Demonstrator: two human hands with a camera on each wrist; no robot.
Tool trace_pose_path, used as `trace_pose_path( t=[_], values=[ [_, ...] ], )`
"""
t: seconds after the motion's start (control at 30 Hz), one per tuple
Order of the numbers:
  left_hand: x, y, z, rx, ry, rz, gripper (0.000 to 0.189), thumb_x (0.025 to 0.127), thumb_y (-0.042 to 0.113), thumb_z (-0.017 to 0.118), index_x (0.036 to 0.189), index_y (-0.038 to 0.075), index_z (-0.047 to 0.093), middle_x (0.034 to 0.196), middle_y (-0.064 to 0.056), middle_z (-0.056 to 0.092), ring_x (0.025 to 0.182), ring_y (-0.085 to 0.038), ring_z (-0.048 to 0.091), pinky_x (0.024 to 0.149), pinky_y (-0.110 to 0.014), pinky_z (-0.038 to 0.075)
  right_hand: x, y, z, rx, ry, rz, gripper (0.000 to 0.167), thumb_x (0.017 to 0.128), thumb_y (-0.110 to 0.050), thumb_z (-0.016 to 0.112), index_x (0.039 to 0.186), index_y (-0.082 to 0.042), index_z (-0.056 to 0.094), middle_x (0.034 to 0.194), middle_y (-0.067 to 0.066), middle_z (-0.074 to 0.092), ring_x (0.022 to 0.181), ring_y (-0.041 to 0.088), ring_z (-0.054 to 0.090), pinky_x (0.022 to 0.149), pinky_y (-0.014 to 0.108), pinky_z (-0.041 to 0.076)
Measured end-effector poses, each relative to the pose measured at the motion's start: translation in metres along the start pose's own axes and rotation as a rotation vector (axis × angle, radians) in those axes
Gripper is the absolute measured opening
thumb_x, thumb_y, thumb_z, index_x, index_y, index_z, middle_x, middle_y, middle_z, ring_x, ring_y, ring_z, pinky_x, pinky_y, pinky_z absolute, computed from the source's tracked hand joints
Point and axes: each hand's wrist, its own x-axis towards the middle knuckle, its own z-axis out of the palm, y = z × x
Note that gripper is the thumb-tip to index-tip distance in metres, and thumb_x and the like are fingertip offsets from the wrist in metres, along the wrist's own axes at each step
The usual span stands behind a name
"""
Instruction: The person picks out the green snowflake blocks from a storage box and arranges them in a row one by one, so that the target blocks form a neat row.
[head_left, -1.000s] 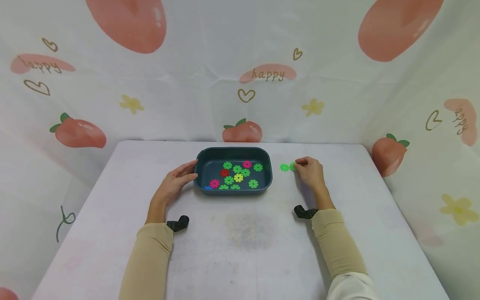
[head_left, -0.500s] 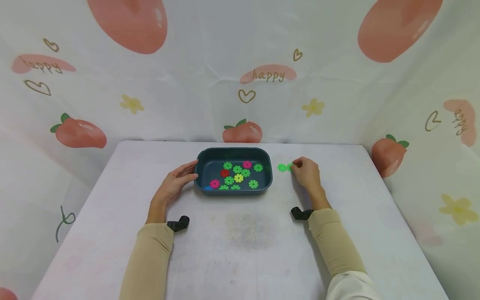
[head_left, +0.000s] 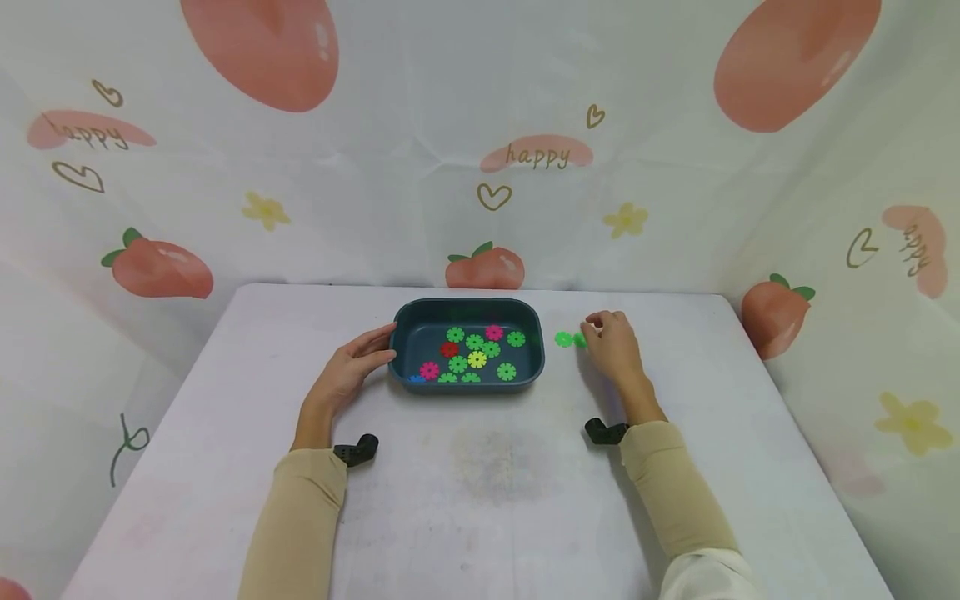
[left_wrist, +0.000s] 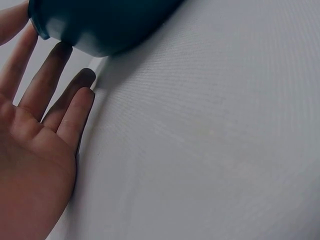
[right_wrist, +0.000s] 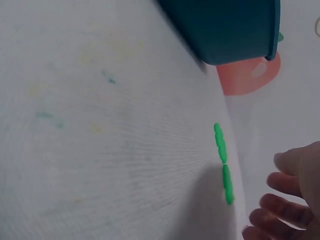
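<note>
My left hand [head_left: 347,367] rests with extended fingers against the left side of a dark teal plastic box [head_left: 429,319], fingertips at its rim. In the left wrist view the fingers [left_wrist: 44,82] reach straight to the box wall. Right of the box, two green notched discs lie side by side on the table: the left disc [head_left: 563,339] is in full sight, the right disc [head_left: 579,340] partly hidden by my right hand [head_left: 617,348]. That hand hovers close over them, fingers loosely bent and holding nothing. The right wrist view shows a gap between its fingertips and the discs.
Inside the box lie several snowflake-shaped discs: green ones [head_left: 507,372], pink ones [head_left: 494,332], a red one [head_left: 449,350], a yellow one [head_left: 477,360] and part of a blue one [head_left: 417,379]. The white table [head_left: 495,533] ends behind the box at a printed curtain [head_left: 390,167].
My right hand pulled the two green discs slightly left toward the box, then let go and lifted off them. The left hand stays at the box.
</note>
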Motion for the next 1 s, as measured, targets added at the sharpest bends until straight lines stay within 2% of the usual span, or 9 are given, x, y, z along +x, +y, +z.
trace_pose_path(
  t=[0.2, 0.33, 0.63, 0.77, 0.83, 0.9, 1.0],
  values=[
    [0.0, -0.003, 0.0, -0.008, -0.006, -0.009, 0.063, 0.099, 0.025, 0.068, 0.156, 0.018, 0.043, 0.163, -0.008, 0.041, 0.153, -0.021, 0.036, 0.123, -0.032, 0.033, 0.001, -0.007, -0.005, -0.059, 0.01, -0.057, 0.042, 0.105, -0.029, 0.055, 0.132, 0.002, 0.059, 0.133, 0.026, 0.052, 0.124, 0.043, 0.05, 0.105, 0.056, 0.044],
    [0.0, -0.004, 0.0, -0.008, -0.004, -0.01, 0.063, 0.099, 0.025, 0.069, 0.156, 0.019, 0.043, 0.163, -0.007, 0.042, 0.152, -0.019, 0.037, 0.119, -0.024, 0.037, 0.002, -0.017, -0.01, -0.119, -0.025, -0.079, 0.051, 0.104, -0.036, 0.058, 0.138, 0.001, 0.054, 0.142, 0.029, 0.047, 0.13, 0.048, 0.045, 0.108, 0.061, 0.042],
    [0.001, -0.004, 0.0, -0.004, -0.001, -0.01, 0.062, 0.099, 0.026, 0.069, 0.155, 0.021, 0.045, 0.163, -0.007, 0.043, 0.151, -0.017, 0.039, 0.119, -0.025, 0.037, 0.004, -0.031, -0.008, -0.224, -0.035, -0.13, 0.064, 0.101, -0.05, 0.055, 0.146, -0.005, 0.047, 0.157, 0.025, 0.034, 0.144, 0.048, 0.031, 0.114, 0.067, 0.034],
    [0.001, -0.002, 0.0, 0.003, -0.006, 0.0, 0.062, 0.099, 0.026, 0.068, 0.155, 0.02, 0.044, 0.163, -0.008, 0.042, 0.152, -0.019, 0.038, 0.126, -0.037, 0.031, 0.004, -0.038, -0.008, -0.271, -0.053, -0.16, 0.068, 0.101, -0.052, 0.054, 0.151, -0.007, 0.041, 0.161, 0.025, 0.029, 0.148, 0.049, 0.025, 0.12, 0.067, 0.027],
    [0.0, -0.001, 0.0, 0.006, -0.005, 0.0, 0.062, 0.099, 0.026, 0.069, 0.155, 0.02, 0.044, 0.163, -0.008, 0.042, 0.151, -0.018, 0.038, 0.126, -0.039, 0.03, 0.005, -0.041, -0.009, -0.294, -0.064, -0.18, 0.07, 0.101, -0.053, 0.053, 0.152, -0.008, 0.039, 0.162, 0.025, 0.027, 0.15, 0.051, 0.022, 0.122, 0.067, 0.023],
    [0.0, 0.0, 0.0, 0.01, -0.004, 0.001, 0.062, 0.099, 0.026, 0.069, 0.156, 0.02, 0.044, 0.163, -0.008, 0.042, 0.151, -0.018, 0.039, 0.125, -0.037, 0.031, 0.006, -0.044, -0.008, -0.318, -0.077, -0.199, 0.071, 0.1, -0.054, 0.053, 0.153, -0.009, 0.037, 0.163, 0.025, 0.026, 0.152, 0.051, 0.018, 0.123, 0.067, 0.018],
    [-0.001, -0.001, 0.001, 0.003, -0.004, -0.001, 0.062, 0.098, 0.027, 0.069, 0.155, 0.02, 0.045, 0.162, -0.008, 0.043, 0.15, -0.016, 0.04, 0.12, -0.026, 0.036, 0.008, -0.048, -0.006, -0.357, -0.1, -0.22, 0.074, 0.1, -0.057, 0.051, 0.156, -0.011, 0.035, 0.165, 0.023, 0.023, 0.154, 0.05, 0.014, 0.124, 0.069, 0.014]
  ],
)
